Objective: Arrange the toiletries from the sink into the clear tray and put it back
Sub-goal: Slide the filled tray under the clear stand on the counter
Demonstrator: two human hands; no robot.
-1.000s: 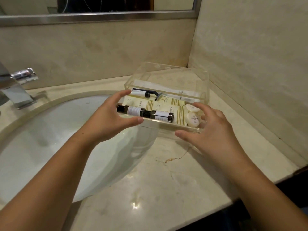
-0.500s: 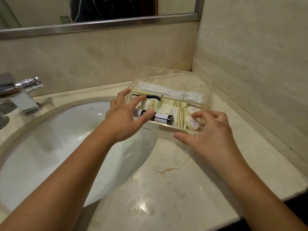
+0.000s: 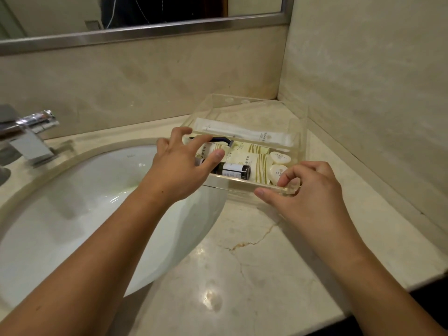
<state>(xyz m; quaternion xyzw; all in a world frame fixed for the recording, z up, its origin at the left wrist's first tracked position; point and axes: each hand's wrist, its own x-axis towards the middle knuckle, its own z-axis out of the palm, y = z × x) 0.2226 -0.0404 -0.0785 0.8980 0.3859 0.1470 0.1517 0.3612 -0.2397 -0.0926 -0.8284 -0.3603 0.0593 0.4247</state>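
Grip, right hand (image 3: 312,190): thumb and curled fingers pinch the near right corner of the clear tray (image 3: 300,122). Grip, left hand (image 3: 179,166): bent, spread fingers and thumb clasp the tray's left end, hiding part of the contents. Foreground: cracked marble counter (image 3: 242,275); white sink basin (image 3: 72,214) at left, just beside the tray. Tray location: far right corner of the counter, near the wall (image 3: 363,81). Contents: dark bottle (image 3: 234,169), cream sachets (image 3: 249,158), round soaps (image 3: 280,157), razor (image 3: 219,140), long white packet (image 3: 244,134). Beyond: faucet (image 3: 26,139), mirror (image 3: 145,10).
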